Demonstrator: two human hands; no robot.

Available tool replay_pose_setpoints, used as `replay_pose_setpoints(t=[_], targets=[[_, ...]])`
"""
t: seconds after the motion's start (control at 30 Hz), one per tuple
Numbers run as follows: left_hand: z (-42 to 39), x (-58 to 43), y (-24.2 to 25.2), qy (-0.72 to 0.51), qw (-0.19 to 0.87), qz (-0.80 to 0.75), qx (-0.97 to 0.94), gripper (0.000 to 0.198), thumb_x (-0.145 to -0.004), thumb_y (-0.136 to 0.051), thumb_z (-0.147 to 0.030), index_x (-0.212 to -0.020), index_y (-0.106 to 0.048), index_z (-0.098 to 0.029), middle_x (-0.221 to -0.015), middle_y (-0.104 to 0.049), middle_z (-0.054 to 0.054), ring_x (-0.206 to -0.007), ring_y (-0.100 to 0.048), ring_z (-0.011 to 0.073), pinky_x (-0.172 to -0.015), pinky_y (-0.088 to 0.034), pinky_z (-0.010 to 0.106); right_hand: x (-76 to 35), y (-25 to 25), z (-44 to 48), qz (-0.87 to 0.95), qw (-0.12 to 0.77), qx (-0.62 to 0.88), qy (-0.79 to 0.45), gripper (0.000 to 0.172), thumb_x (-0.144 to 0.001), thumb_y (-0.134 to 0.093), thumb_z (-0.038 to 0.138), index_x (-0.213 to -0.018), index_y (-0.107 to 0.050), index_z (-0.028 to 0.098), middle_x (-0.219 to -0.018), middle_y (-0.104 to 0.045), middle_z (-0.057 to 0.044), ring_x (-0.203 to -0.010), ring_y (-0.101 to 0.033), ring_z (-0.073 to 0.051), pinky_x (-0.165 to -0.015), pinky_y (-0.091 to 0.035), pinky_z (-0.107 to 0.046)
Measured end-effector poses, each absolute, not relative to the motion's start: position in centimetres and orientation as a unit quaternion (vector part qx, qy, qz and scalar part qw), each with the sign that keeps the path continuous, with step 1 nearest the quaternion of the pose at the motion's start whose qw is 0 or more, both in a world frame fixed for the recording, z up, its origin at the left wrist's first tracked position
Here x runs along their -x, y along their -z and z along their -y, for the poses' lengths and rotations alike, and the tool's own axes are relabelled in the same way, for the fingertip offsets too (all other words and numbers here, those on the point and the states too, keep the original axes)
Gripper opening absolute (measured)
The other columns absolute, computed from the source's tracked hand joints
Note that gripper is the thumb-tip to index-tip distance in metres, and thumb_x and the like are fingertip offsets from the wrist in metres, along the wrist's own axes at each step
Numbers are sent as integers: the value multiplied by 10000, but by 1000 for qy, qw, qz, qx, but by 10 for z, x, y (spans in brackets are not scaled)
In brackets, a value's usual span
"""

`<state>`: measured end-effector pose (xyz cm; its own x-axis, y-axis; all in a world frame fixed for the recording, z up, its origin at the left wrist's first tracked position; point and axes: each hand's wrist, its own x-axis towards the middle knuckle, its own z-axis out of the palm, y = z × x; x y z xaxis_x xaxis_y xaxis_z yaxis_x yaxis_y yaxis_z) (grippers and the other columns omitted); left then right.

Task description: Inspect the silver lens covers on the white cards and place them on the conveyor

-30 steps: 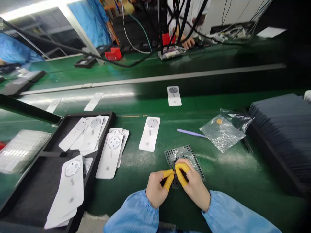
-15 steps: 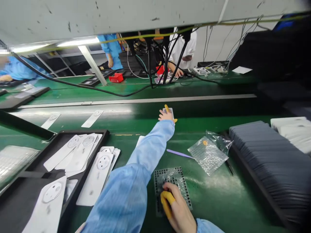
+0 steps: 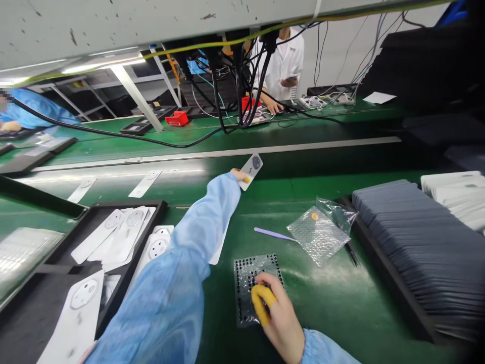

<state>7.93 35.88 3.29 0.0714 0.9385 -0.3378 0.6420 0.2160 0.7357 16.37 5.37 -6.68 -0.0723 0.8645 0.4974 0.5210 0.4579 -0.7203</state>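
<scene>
My left hand reaches far forward over the green surface. It grips the lower end of a pale phone back cover with a dark round camera ring; the cover is tilted. Close to me, my right hand has thumb and forefinger, in yellow finger cots, curled together over a clear sheet dotted with small black pieces. Whatever lies in that pinch is too small to make out. Partly under my left sleeve lies another white cover. A purple pair of tweezers lies beyond the sheet.
At left, a black tray holds several white covers. Bubble wrap lies right of the tweezers, beside a box of upright dark sheets. Black cables hang ahead. A person in white stands across the bench.
My left hand has moved left from spread fingers over the cover to gripping its lower end, and the cover has turned. My right hand stays over the dotted sheet.
</scene>
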Motion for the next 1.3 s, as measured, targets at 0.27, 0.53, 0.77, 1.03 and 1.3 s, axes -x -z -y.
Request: replay_pose_setpoints(t=[0.27,0.53,0.77,1.03,1.3], targets=[[-141,-18,-12,-270,694,-522,-416,686,-723,-727,-409,-1310,-462,-174,-1138,-674,168,-890,-698,329,-610,-577,367,-188,31,-65,646,526,550,-54,264,-842,-576,112,-1083,-574,222,-984,-590,-86,-892,-611,-204,-733,-576,-336],[-15,-26,12,-309,698,-530,-370,602,-760,-680,-507,-1276,-546,-227,-1269,-610,100,-1155,-566,327,-970,-491,438,-176,36,-42,673,506,534,-79,462,-840,-610,146,-1264,-496,288,-999,-627,-59,-992,-609,-233,-850,-547,-412],[2,-14,19,-287,665,-554,-410,505,-802,-646,-446,-1250,-577,-226,-1134,-654,88,-1117,-574,310,-1001,-463,427,-174,43,-32,667,532,510,-108,477,-837,-596,125,-1276,-507,293,-1021,-656,-39,-1045,-618,-223,-915,-532,-418],[6,-11,20,-312,623,-541,-470,467,-852,-602,-411,-1270,-578,-206,-1107,-658,99,-1162,-552,301,-1031,-437,426,-178,29,-37,776,470,418,-38,454,-796,-594,89,-1245,-536,124,-1253,-569,-170,-1162,-568,-285,-1015,-454,-549],[8,-8,23,-335,587,-507,-534,465,-896,-563,-354,-1347,-510,-252,-1246,-630,70,-1162,-566,272,-1024,-452,392,-166,27,-33,751,487,433,-105,532,-834,-553,151,-1352,-435,189,-1537,-269,-104,-1379,-342,-321,-1067,-424,-543]])
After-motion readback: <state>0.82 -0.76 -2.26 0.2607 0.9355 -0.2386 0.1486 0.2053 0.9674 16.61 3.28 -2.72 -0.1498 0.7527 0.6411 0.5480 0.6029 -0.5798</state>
